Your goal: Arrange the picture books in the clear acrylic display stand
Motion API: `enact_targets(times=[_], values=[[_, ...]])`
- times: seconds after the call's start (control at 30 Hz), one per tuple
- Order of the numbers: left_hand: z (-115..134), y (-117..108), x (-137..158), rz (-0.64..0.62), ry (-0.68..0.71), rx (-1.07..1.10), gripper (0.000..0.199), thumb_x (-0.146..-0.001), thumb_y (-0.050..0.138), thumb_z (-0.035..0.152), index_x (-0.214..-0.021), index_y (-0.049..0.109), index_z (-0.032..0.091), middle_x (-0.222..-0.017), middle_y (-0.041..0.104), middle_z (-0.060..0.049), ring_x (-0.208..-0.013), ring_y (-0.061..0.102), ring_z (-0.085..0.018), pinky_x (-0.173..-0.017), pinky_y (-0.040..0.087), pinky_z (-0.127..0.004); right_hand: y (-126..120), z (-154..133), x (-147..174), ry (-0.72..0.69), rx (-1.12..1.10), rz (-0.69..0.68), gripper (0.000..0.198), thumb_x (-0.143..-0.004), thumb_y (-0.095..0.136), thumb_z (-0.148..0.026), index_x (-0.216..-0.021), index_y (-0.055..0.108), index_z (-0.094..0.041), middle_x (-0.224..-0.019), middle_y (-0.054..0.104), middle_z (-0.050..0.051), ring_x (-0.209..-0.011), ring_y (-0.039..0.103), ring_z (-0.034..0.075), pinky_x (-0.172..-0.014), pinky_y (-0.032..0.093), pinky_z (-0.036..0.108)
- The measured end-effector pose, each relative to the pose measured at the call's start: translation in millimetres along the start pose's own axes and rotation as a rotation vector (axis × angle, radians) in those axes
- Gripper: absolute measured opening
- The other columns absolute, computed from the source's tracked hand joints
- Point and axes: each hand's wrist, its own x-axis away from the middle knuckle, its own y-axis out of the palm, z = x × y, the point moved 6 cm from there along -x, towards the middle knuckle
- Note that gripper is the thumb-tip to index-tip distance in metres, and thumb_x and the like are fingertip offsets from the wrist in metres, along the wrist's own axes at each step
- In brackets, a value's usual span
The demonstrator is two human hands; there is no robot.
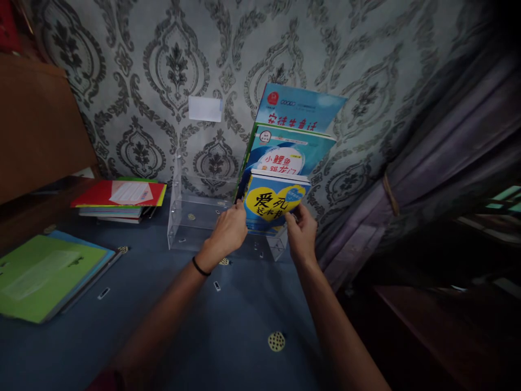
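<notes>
A small blue book [260, 216] with a yellow heart on its cover stands at the front of the right part of a clear acrylic rack [175, 217]. My left hand [228, 228] grips its left edge, fingers curled, and my right hand [302, 231] pinches its right edge with the thumb in front. Behind it rises a teal book [313, 155] with a white oval on the cover. Farther back, a taller light-blue book [301, 106] with red lettering leans near the wall. The book's lower edge is partly behind the rack's front.
Left of the rack lies a stack of books with a red cover [95, 194] on top. Nearer, a green book [44, 271] tops another pile. A brown wooden box [36, 125] stands far left. A tied purple curtain [374, 212] hangs at right, past the blue tabletop [195, 331].
</notes>
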Motion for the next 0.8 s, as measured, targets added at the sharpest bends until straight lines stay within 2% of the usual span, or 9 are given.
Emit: enact_targets(times=[0.17,0.33,0.5,0.6,0.67,0.73,0.8], values=[[-2,1,-1,0.019,0.016,-0.014,0.044,-0.092,0.038,0.003,-0.135,0.049,0.004,-0.122,0.068,-0.025,-0.111,0.07,-0.032,-0.092,0.054,-0.042,1,2,1,-0.007,0.002,0.004,0.048,-0.082,0.06,-0.033,-0.126,0.067,-0.017,-0.128,0.069,0.013,-0.119,0.063,0.031,-0.101,0.053,0.049],[-6,-1,-1,0.022,0.024,-0.039,0.04,-0.098,0.038,0.009,-0.136,0.05,0.007,-0.124,0.069,-0.022,-0.115,0.069,-0.03,-0.095,0.054,-0.04,-1,-3,-1,0.01,-0.086,0.043,0.049,-0.081,0.059,-0.033,-0.126,0.066,-0.014,-0.127,0.07,0.015,-0.117,0.066,0.03,-0.103,0.051,0.049],[-23,-15,12,0.066,0.003,-0.077,0.042,-0.099,0.037,0.011,-0.139,0.051,0.008,-0.13,0.068,-0.02,-0.122,0.066,-0.029,-0.101,0.052,-0.039,-19,-14,-3,0.023,-0.106,0.215,0.046,-0.076,0.062,-0.03,-0.118,0.068,-0.014,-0.117,0.073,0.013,-0.111,0.068,0.029,-0.101,0.051,0.05],[-55,-30,32,0.104,-0.009,-0.136,0.046,-0.099,0.038,0.011,-0.144,0.047,0.007,-0.137,0.064,-0.019,-0.128,0.062,-0.026,-0.106,0.049,-0.037,-27,-31,2,-0.028,-0.08,0.326,0.035,-0.075,0.061,-0.027,-0.106,0.072,-0.017,-0.103,0.075,0.008,-0.098,0.07,0.025,-0.093,0.054,0.045],[-87,-43,51,0.124,-0.052,-0.183,0.048,-0.099,0.038,0.013,-0.146,0.046,0.008,-0.141,0.062,-0.018,-0.131,0.059,-0.025,-0.109,0.047,-0.036,-25,-47,12,-0.102,-0.05,0.338,0.021,-0.076,0.058,-0.023,-0.089,0.074,-0.019,-0.088,0.073,0.004,-0.086,0.069,0.022,-0.086,0.054,0.04],[-123,-55,74,0.143,-0.126,-0.226,0.046,-0.1,0.038,0.018,-0.145,0.049,0.012,-0.144,0.061,-0.015,-0.133,0.058,-0.025,-0.11,0.047,-0.036,-17,-63,26,-0.179,-0.023,0.272,0.017,-0.076,0.054,-0.019,-0.072,0.071,-0.021,-0.075,0.069,0.001,-0.076,0.066,0.019,-0.08,0.052,0.035],[-160,-66,98,0.143,-0.235,-0.267,0.046,-0.1,0.038,0.022,-0.143,0.051,0.012,-0.146,0.059,-0.016,-0.133,0.058,-0.028,-0.11,0.047,-0.041,-3,-74,43,-0.223,-0.015,0.139,0.021,-0.076,0.051,-0.015,-0.062,0.066,-0.022,-0.067,0.066,-0.001,-0.07,0.063,0.017,-0.073,0.05,0.032]])
